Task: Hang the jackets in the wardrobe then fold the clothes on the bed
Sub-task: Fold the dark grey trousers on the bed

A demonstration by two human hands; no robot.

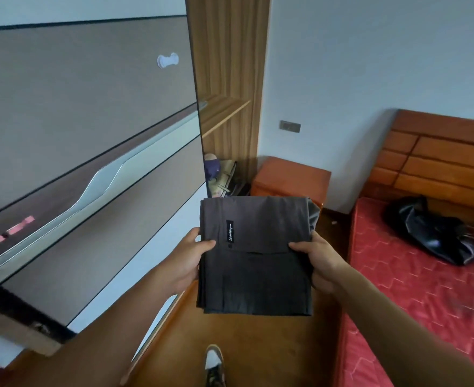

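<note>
Two hands hold one folded dark-grey garment (255, 255) out in front, w/ nothing under it, above the wood floor (258, 344) btwn wardrobe and bed. L hand (187, 263) grips its left edge, thumb on top, fingers curled under; R hand (318, 263) grips the right edge the same way. Garment is a neat flat rectangle, several layers thick, w/ a small black label (230, 231) on the top face near the L thumb.

Wardrobe door (90, 121), grey-brown w/ a long pale handle, fills the left side. Past its edge is an open wooden compartment w/ a shelf (224, 107); low down inside sit some soft items (219, 174), too small to ID.

Orange-brown nightstand (291, 177) stands just beyond the garment, against the wall. Bed (425, 303) on the right has a red patterned cover and wood headboard (448, 155). Near the headboard lies a crumpled shiny black item (434, 233), jacket or bag, can't tell. One shoe (214, 364) shows at the bottom.
</note>
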